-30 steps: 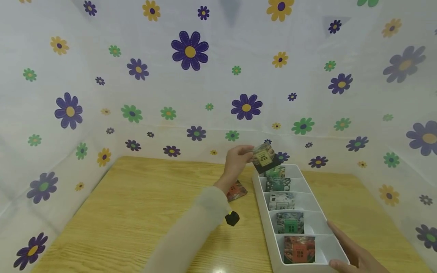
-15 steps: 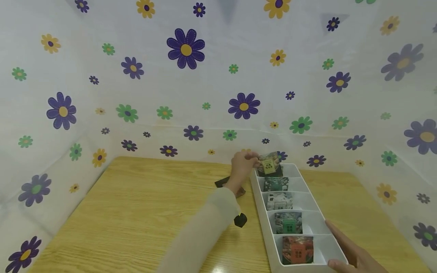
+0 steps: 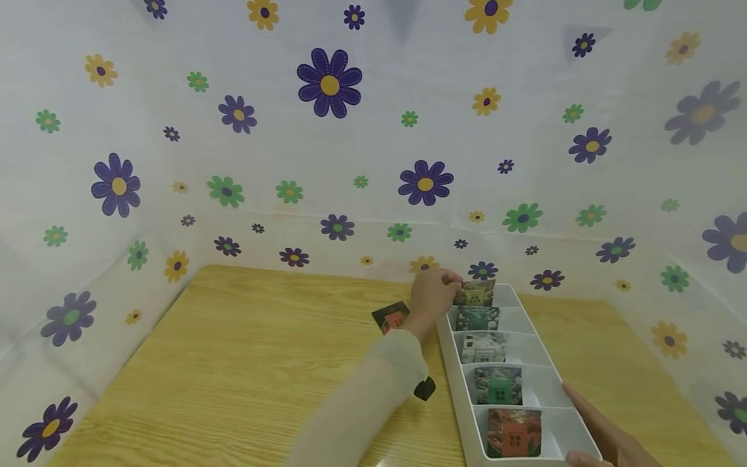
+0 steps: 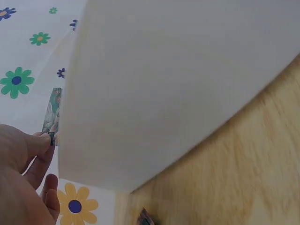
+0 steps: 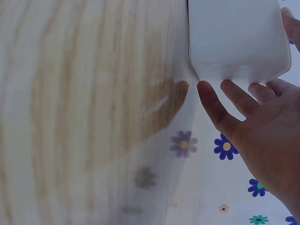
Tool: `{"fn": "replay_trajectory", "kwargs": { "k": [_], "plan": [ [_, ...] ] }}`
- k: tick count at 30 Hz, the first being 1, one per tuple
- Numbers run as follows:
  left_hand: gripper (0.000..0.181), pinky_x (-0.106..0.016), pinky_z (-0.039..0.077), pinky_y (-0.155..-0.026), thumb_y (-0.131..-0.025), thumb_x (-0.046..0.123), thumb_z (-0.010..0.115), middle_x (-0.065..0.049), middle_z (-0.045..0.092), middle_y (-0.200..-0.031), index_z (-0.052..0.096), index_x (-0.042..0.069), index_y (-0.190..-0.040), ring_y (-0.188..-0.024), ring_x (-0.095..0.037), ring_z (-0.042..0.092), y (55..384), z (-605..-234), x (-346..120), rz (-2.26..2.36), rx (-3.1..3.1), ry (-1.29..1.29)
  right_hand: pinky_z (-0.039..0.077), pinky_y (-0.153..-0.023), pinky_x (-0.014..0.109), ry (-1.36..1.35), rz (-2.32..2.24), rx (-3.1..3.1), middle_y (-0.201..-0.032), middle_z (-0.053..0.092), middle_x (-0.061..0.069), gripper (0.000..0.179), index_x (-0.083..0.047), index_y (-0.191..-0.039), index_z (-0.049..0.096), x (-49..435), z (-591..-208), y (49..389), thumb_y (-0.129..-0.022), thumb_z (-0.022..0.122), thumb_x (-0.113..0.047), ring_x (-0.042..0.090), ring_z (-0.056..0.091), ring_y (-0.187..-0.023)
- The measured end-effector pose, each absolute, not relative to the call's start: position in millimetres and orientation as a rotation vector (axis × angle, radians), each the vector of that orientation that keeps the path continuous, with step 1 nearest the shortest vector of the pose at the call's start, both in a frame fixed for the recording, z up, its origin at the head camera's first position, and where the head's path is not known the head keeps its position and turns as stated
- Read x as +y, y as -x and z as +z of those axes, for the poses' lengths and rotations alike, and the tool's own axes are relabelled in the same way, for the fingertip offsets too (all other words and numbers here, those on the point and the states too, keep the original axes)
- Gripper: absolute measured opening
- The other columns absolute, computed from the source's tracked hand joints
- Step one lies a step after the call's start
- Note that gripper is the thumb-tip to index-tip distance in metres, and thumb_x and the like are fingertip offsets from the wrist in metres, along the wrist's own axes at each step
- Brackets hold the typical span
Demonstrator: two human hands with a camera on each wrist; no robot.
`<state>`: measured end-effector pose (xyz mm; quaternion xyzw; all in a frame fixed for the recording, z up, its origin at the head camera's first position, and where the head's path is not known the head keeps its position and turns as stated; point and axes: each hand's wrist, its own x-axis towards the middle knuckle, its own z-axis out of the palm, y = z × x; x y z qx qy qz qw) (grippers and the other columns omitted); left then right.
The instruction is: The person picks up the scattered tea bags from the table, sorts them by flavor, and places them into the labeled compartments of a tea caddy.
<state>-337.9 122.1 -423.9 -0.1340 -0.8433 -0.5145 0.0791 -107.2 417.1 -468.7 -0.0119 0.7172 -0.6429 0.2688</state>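
Note:
My left hand (image 3: 433,299) is at the far end of a white compartment box (image 3: 456,383), pinching the left edge of a sachet with a yellow label (image 3: 477,294). The sachet's lower part is inside the farthest compartment, hidden by a divider. In the left wrist view, thumb and finger hold the sachet (image 4: 52,112) beside the box's white wall (image 4: 154,93). My right hand (image 3: 613,431) holds the near right corner of the box, thumb at the front edge and fingers along the side. In the right wrist view its fingertips touch the box (image 5: 239,37).
Nearer compartments hold a dark green sachet (image 3: 477,318), a white-grey sachet (image 3: 483,347), a green-label sachet (image 3: 498,386) and a red sachet (image 3: 515,433). Left of the box, dark sachets with red labels (image 3: 392,316) lie on the wooden table (image 3: 262,363), partly behind my left wrist. Flowered cloth surrounds the table.
My left hand has moved right and down, lowering the yellow-label sachet from above the box into the farthest compartment. The right hand keeps its hold on the corner.

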Motion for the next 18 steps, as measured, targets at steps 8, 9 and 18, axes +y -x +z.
{"fn": "replay_trajectory", "kwargs": {
  "k": [8,9,18],
  "plan": [
    [0.014,-0.021,0.052,-0.076,-0.1,0.013,0.069,0.006,0.077,-0.091,0.082,0.016,-0.1,-0.089,-0.011,0.069,340,-441,125,-1.101,-2.583,0.532,0.053,-0.097,0.05,-0.013,-1.746,1.929,-0.162,0.031,0.007,0.082,-0.03,-0.163,-0.015,417,-470,107,-0.111,0.047,-0.019,0.023,0.057,-0.128],
    [0.013,-0.022,0.053,-0.077,-0.1,0.014,0.069,0.005,0.078,-0.093,0.083,0.016,-0.1,-0.092,-0.013,0.069,340,-440,125,-1.071,-2.584,0.539,0.053,-0.098,0.052,-0.035,-1.741,1.939,-0.165,0.025,0.016,0.082,-0.028,-0.163,-0.016,416,-469,107,-0.111,0.047,-0.02,0.025,0.056,-0.129],
    [0.015,-0.017,0.045,-0.059,-0.101,0.016,0.068,0.003,0.078,-0.09,0.083,0.016,-0.103,-0.064,-0.005,0.064,334,-432,121,-1.162,-2.572,0.495,0.053,-0.098,0.055,-0.021,-1.723,1.962,-0.165,0.02,0.022,0.082,-0.022,-0.162,-0.019,412,-466,107,-0.111,0.045,-0.021,0.027,0.055,-0.13]
  ]
}}
